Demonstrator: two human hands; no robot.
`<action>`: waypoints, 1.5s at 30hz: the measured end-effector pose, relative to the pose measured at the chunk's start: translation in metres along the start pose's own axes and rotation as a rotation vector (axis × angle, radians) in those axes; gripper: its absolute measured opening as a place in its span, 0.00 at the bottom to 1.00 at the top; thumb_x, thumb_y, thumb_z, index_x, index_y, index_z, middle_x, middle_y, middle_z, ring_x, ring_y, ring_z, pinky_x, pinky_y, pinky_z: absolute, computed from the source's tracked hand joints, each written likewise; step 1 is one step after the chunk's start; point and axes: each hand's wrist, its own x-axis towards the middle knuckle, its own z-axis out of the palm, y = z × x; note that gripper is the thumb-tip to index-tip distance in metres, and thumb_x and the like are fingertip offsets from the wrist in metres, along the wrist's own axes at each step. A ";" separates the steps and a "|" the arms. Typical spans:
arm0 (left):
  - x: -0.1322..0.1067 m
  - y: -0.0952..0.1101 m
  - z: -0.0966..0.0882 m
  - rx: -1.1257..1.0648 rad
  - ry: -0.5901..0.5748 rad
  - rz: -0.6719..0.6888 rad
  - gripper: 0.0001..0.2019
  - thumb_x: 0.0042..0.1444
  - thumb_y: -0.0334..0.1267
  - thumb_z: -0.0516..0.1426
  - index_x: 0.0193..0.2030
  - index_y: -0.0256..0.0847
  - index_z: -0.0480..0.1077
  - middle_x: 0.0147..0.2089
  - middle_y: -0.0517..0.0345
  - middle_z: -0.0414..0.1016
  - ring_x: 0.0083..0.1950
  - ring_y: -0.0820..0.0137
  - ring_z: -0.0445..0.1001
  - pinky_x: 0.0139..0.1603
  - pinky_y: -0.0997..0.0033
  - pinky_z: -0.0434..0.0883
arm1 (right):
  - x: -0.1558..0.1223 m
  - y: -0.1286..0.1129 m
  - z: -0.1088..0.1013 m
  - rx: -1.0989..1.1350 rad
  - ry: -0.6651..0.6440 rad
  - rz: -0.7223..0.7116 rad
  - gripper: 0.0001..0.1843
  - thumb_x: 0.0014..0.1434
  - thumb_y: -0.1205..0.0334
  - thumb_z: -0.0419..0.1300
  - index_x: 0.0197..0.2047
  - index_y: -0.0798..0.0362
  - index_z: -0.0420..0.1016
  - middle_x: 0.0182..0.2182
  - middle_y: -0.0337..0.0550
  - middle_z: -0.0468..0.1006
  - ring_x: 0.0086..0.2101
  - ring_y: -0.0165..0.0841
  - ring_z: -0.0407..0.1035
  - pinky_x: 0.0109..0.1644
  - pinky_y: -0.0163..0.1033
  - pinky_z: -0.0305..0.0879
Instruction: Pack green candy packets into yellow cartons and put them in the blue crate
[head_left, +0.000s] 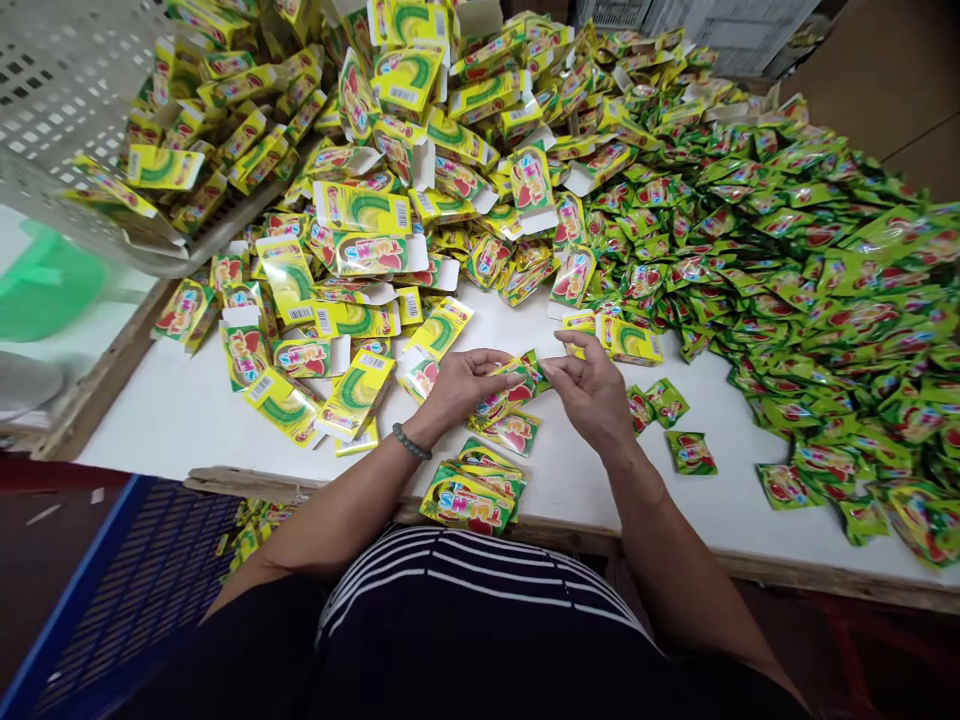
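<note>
My left hand (459, 388), with a beaded bracelet on its wrist, is closed around a small yellow-green candy box (501, 400) above the white table. At the box's right end, my right hand (594, 392) pinches a green candy packet (537, 372). How far the packet reaches into the box is hidden by my fingers. Under my hands lies another candy box (516, 434), and a small stack of boxes (466, 496) rests at the table's front edge. A few loose packets (691, 453) lie right of my right hand.
Yellow boxes (364, 210), several with open flaps, are heaped at left and centre. A large pile of green packets (810, 290) covers the right side. A white perforated basket (45, 130) holds boxes at upper left. Below the wooden edge stands a blue crate (142, 590).
</note>
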 end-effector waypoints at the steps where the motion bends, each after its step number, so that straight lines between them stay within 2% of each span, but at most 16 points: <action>1: 0.000 0.000 0.001 0.004 0.006 0.016 0.22 0.37 0.44 0.71 0.38 0.34 0.76 0.27 0.60 0.76 0.27 0.75 0.72 0.29 0.74 0.66 | -0.001 -0.002 0.002 -0.052 -0.010 -0.027 0.23 0.57 0.53 0.60 0.54 0.49 0.63 0.25 0.33 0.76 0.22 0.29 0.65 0.28 0.37 0.61; 3: 0.001 -0.002 0.002 0.018 0.009 0.041 0.22 0.38 0.44 0.71 0.38 0.34 0.75 0.25 0.62 0.74 0.25 0.76 0.70 0.28 0.75 0.65 | -0.003 -0.005 0.006 -0.148 -0.060 -0.080 0.22 0.60 0.54 0.57 0.55 0.50 0.63 0.21 0.30 0.73 0.20 0.28 0.61 0.27 0.37 0.58; 6: 0.002 -0.004 0.003 -0.009 -0.005 0.075 0.23 0.41 0.45 0.69 0.41 0.34 0.73 0.26 0.61 0.75 0.27 0.76 0.70 0.29 0.75 0.66 | -0.002 -0.005 0.008 -0.137 -0.081 -0.124 0.21 0.62 0.55 0.56 0.57 0.51 0.62 0.24 0.32 0.75 0.23 0.29 0.65 0.31 0.38 0.62; 8: 0.003 -0.004 0.004 -0.037 0.029 0.130 0.25 0.43 0.45 0.69 0.46 0.37 0.70 0.29 0.61 0.75 0.28 0.75 0.71 0.30 0.75 0.67 | 0.000 -0.002 0.006 -0.073 0.085 -0.160 0.20 0.61 0.55 0.58 0.54 0.50 0.64 0.32 0.38 0.79 0.31 0.31 0.71 0.39 0.40 0.67; 10: 0.002 -0.002 0.004 -0.048 0.096 0.208 0.27 0.46 0.45 0.68 0.51 0.41 0.67 0.30 0.63 0.74 0.28 0.75 0.71 0.29 0.76 0.67 | 0.003 0.003 0.003 -0.033 0.262 -0.180 0.17 0.58 0.54 0.62 0.48 0.50 0.69 0.38 0.43 0.79 0.38 0.33 0.73 0.45 0.42 0.68; 11: 0.002 -0.001 0.004 -0.047 0.124 0.243 0.26 0.48 0.46 0.67 0.52 0.42 0.65 0.30 0.63 0.74 0.28 0.75 0.71 0.29 0.76 0.66 | 0.004 0.006 0.003 -0.006 0.281 -0.166 0.16 0.56 0.53 0.64 0.45 0.51 0.71 0.39 0.44 0.79 0.39 0.34 0.72 0.45 0.42 0.68; 15: 0.000 0.001 0.003 0.052 0.099 0.313 0.21 0.54 0.46 0.63 0.52 0.43 0.66 0.32 0.63 0.70 0.30 0.76 0.69 0.31 0.76 0.66 | 0.002 0.012 0.012 0.161 0.016 -0.045 0.17 0.53 0.49 0.65 0.42 0.49 0.75 0.33 0.39 0.78 0.33 0.32 0.71 0.40 0.41 0.70; 19: 0.001 -0.002 -0.001 0.145 -0.014 0.295 0.18 0.55 0.46 0.62 0.49 0.41 0.68 0.30 0.64 0.69 0.31 0.75 0.69 0.34 0.76 0.66 | 0.001 0.016 0.015 0.130 -0.074 0.011 0.16 0.54 0.45 0.64 0.32 0.50 0.75 0.23 0.36 0.74 0.27 0.30 0.68 0.34 0.38 0.69; 21: 0.001 -0.003 -0.002 0.145 -0.051 0.271 0.18 0.54 0.46 0.62 0.48 0.41 0.68 0.31 0.64 0.71 0.32 0.74 0.71 0.35 0.75 0.67 | 0.004 0.017 0.010 0.136 -0.075 0.029 0.16 0.54 0.45 0.63 0.33 0.50 0.75 0.22 0.35 0.73 0.26 0.30 0.68 0.33 0.38 0.69; 23: 0.001 -0.003 -0.002 0.129 -0.068 0.237 0.18 0.53 0.46 0.63 0.47 0.40 0.68 0.31 0.63 0.73 0.32 0.74 0.71 0.34 0.76 0.66 | 0.006 0.018 0.006 0.142 -0.042 0.025 0.18 0.55 0.46 0.63 0.42 0.49 0.75 0.25 0.35 0.75 0.28 0.31 0.70 0.34 0.39 0.70; 26: -0.001 -0.001 0.000 0.060 -0.025 0.164 0.22 0.49 0.46 0.65 0.48 0.42 0.64 0.27 0.66 0.72 0.25 0.77 0.68 0.28 0.78 0.64 | 0.006 0.013 0.003 0.006 -0.031 -0.042 0.20 0.58 0.49 0.61 0.50 0.50 0.76 0.31 0.39 0.81 0.32 0.34 0.73 0.39 0.41 0.71; 29: -0.002 0.000 0.002 -0.018 0.050 0.114 0.26 0.46 0.45 0.67 0.48 0.43 0.60 0.25 0.69 0.71 0.21 0.78 0.65 0.24 0.79 0.61 | 0.002 0.006 0.005 -0.101 -0.028 -0.151 0.16 0.61 0.51 0.58 0.43 0.50 0.81 0.40 0.43 0.83 0.40 0.38 0.76 0.48 0.44 0.70; 32: -0.001 -0.002 0.002 0.008 0.051 0.116 0.26 0.45 0.45 0.67 0.47 0.42 0.62 0.23 0.70 0.70 0.20 0.80 0.62 0.23 0.80 0.59 | 0.001 0.002 0.007 -0.097 0.013 -0.166 0.14 0.58 0.51 0.60 0.37 0.49 0.83 0.39 0.44 0.84 0.41 0.38 0.76 0.48 0.45 0.70; 35: -0.001 -0.004 0.002 0.046 0.034 0.115 0.25 0.45 0.45 0.67 0.47 0.41 0.64 0.24 0.69 0.71 0.21 0.80 0.63 0.23 0.81 0.58 | 0.004 0.006 0.006 -0.044 0.016 -0.062 0.11 0.52 0.51 0.66 0.34 0.49 0.83 0.34 0.43 0.84 0.35 0.36 0.75 0.43 0.44 0.71; 40: -0.002 -0.001 0.003 0.046 -0.039 0.087 0.25 0.44 0.46 0.69 0.46 0.39 0.68 0.28 0.63 0.76 0.24 0.78 0.68 0.25 0.79 0.62 | 0.010 0.015 -0.002 0.254 0.002 0.128 0.12 0.45 0.52 0.70 0.30 0.51 0.82 0.29 0.40 0.83 0.31 0.33 0.74 0.40 0.42 0.71; 45: -0.002 -0.001 0.001 0.051 -0.072 0.107 0.26 0.44 0.45 0.69 0.49 0.36 0.71 0.29 0.60 0.77 0.25 0.77 0.71 0.27 0.77 0.65 | 0.011 0.014 -0.007 0.255 -0.007 0.166 0.12 0.42 0.53 0.71 0.28 0.51 0.82 0.27 0.40 0.82 0.29 0.32 0.71 0.36 0.40 0.69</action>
